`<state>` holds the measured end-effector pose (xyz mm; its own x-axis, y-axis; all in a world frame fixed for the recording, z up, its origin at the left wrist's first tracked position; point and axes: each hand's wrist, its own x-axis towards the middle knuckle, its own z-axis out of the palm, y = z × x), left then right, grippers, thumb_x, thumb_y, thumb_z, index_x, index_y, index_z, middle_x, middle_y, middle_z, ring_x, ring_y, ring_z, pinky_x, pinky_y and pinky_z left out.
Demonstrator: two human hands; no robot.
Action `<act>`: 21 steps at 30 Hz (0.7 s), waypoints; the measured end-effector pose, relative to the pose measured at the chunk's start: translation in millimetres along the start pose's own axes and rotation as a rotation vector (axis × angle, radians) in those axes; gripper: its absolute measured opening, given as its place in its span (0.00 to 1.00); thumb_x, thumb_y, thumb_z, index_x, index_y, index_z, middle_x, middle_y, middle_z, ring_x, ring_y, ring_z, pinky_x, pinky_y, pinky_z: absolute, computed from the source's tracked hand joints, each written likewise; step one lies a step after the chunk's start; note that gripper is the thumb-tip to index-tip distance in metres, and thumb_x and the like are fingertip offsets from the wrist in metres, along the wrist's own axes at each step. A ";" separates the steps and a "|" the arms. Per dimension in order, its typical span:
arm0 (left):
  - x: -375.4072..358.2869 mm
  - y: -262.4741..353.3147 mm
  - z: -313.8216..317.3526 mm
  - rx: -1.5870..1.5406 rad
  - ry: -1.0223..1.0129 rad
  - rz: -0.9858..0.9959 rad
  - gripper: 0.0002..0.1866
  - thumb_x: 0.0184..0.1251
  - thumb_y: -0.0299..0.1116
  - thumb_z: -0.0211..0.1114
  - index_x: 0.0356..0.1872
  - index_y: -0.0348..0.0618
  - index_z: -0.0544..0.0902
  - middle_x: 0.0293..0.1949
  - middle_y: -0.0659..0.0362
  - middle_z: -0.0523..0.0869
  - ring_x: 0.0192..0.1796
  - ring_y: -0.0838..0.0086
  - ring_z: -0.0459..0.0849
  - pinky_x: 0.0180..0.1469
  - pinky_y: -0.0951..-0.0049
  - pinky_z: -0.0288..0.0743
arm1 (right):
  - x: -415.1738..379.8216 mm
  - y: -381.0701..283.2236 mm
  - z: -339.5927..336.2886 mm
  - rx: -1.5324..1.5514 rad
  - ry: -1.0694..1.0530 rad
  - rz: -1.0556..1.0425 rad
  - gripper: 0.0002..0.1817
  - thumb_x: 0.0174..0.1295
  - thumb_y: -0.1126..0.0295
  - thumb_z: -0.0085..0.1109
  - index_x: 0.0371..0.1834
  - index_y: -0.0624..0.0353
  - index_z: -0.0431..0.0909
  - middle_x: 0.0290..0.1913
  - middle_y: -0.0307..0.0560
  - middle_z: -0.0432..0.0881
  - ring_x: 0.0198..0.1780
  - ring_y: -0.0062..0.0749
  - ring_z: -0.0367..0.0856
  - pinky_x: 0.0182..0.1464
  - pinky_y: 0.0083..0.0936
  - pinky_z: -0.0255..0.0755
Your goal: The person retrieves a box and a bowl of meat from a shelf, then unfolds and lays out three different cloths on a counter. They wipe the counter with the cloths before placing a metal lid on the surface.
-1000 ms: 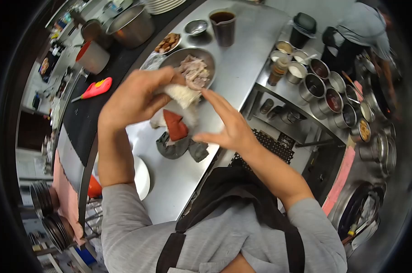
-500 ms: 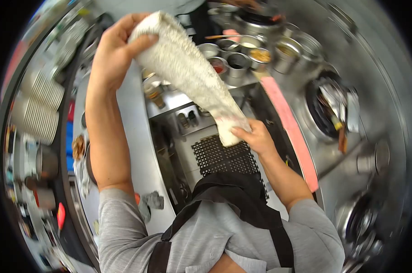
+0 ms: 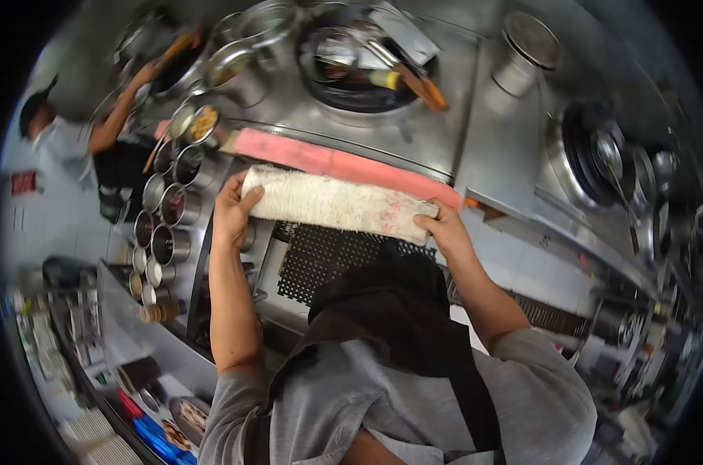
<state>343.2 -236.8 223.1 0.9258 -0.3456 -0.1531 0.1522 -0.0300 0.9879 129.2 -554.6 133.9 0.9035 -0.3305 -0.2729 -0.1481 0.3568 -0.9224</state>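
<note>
A folded cream-coloured towel [image 3: 328, 204] with faint reddish marks near its right end stretches between my hands. My left hand [image 3: 233, 209] grips its left end, thumb on top. At the other end, my right hand [image 3: 444, 230] pinches the corner with the thumb over it. The towel is held roughly level in front of my black apron. Just beyond it, a long pink cloth strip [image 3: 343, 167] lies along the front edge of the steel stove counter [image 3: 281, 124].
A wok [image 3: 367, 58] holding ladles and a brush sits beyond the pink strip. Several metal pots of ingredients [image 3: 173, 205] stand at left. Another wok [image 3: 592, 155] is at right. A co-worker [image 3: 72, 136] works at far left. Below lies a black perforated mat [image 3: 312, 260].
My view has turned right toward the stove. The towel went from slanting, left end raised, to nearly level and pulled straight. Both hands still hold it.
</note>
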 end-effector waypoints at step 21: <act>79.2 33.1 230.8 0.321 -0.914 0.263 0.27 0.56 0.16 0.62 0.59 0.41 0.73 0.50 0.55 0.83 0.49 0.73 0.82 0.52 0.75 0.75 | -4.7 -34.7 -83.3 -1.004 0.532 -0.391 0.26 0.47 0.69 0.68 0.50 0.67 0.75 0.42 0.63 0.82 0.45 0.55 0.81 0.47 0.40 0.73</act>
<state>341.6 -481.7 249.4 0.2746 -0.9614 0.0158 -0.2445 -0.0539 0.9681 96.6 -638.2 144.4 0.7130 -0.6682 0.2125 -0.3615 -0.6101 -0.7051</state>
